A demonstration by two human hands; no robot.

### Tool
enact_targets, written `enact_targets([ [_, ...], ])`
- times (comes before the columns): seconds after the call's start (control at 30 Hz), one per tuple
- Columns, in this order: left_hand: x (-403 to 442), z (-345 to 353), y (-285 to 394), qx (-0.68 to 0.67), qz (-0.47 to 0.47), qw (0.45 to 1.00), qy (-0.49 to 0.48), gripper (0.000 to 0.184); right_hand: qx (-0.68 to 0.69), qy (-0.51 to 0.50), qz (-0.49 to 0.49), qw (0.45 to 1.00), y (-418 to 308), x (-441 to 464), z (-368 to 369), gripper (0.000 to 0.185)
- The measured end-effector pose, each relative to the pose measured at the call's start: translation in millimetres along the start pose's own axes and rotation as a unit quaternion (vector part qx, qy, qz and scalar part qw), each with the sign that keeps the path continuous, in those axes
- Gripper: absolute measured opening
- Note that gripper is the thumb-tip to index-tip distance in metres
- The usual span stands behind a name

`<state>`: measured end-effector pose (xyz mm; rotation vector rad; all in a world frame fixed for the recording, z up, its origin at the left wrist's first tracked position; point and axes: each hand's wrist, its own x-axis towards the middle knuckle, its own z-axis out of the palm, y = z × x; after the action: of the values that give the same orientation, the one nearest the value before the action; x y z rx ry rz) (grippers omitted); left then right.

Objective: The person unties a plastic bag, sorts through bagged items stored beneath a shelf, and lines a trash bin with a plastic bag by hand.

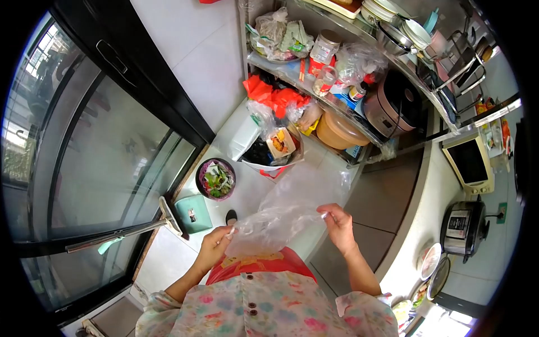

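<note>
A large clear plastic bag is spread between my two hands in front of my waist. My left hand pinches its left edge. At the bag's right edge, my right hand grips the plastic between thumb and fingers. The bag's far part hangs out over the floor, and the tiles show through it. Beyond it stands a white bin bag with black plastic and a small open box in it. A round bin with vegetable scraps is to the left.
A teal dustpan and a broom are at left by the glass door. Metal shelves hold bags, jars and a rice cooker. On the right counter are a black cooker and a microwave.
</note>
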<state>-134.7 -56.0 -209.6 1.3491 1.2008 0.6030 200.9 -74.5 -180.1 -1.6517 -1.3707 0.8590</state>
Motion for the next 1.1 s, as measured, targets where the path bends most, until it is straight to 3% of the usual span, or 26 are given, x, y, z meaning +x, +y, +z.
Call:
enact_targets([
  [0.07, 4, 3, -7, -0.066, -0.061, 0.996, 0.0, 0.022, 0.125, 0.006, 0.065, 0.99, 1, 4, -1, 0.021],
  [0.17, 16, 17, 4, -0.131, -0.066, 0.989, 0.013, 0.033, 0.259, -0.013, 0.096, 0.961, -5, 16, 5, 0.023],
  [0.3, 39, 51, 57, -0.01, 0.062, 0.998, 0.01, 0.043, 0.326, -0.12, 0.102, 0.932, -45, 20, 43, 0.026],
  [0.37, 55, 64, 60, 0.091, 0.171, 0.981, 0.008, 0.043, 0.274, -0.19, -0.005, 0.943, -67, 19, 60, 0.025],
  [0.4, 66, 67, 52, -0.004, 0.188, 0.982, -0.03, 0.037, 0.265, -0.202, -0.05, 0.942, -73, 21, 61, 0.025],
  [0.47, 70, 57, 48, -0.071, 0.082, 0.992, -0.068, 0.033, 0.245, -0.223, -0.139, 0.933, -82, 34, 59, 0.03],
  [0.57, 75, 46, 77, -0.203, -0.033, 0.978, -0.044, 0.027, -0.08, -0.102, -0.255, 0.958, -93, 56, 16, 0.06],
  [0.67, 80, 36, 90, -0.295, -0.069, 0.953, -0.032, 0.029, -0.088, -0.167, -0.095, 0.977, -84, 62, 2, 0.092],
  [0.77, 90, 56, 100, -0.359, -0.019, 0.933, 0.007, 0.034, 0.104, -0.24, -0.011, 0.965, -56, 54, 41, 0.108],
  [0.8, 92, 58, 102, -0.294, -0.031, 0.955, -0.023, 0.043, 0.157, -0.215, 0.013, 0.964, -53, 49, 55, 0.083],
  [0.9, 103, 55, 124, -0.232, 0.036, 0.972, -0.033, 0.054, 0.192, -0.142, 0.088, 0.967, -38, 51, 65, 0.051],
  [0.93, 109, 50, 112, -0.209, 0.089, 0.974, -0.019, 0.062, 0.235, -0.102, 0.117, 0.96, -39, 53, 63, 0.043],
  [1.0, 98, 36, 121, -0.109, 0.073, 0.991, 0.024, 0.074, 0.319, -0.017, 0.173, 0.932, -48, 60, 52, 0.028],
  [1.07, 89, 28, 123, -0.021, 0.105, 0.993, 0.042, 0.091, 0.346, 0.016, 0.215, 0.913, -52, 65, 44, 0.026],
  [1.1, 86, 32, 119, -0.046, 0.116, 0.992, 0.032, 0.092, 0.36, 0.032, 0.235, 0.902, -55, 68, 40, 0.024],
])
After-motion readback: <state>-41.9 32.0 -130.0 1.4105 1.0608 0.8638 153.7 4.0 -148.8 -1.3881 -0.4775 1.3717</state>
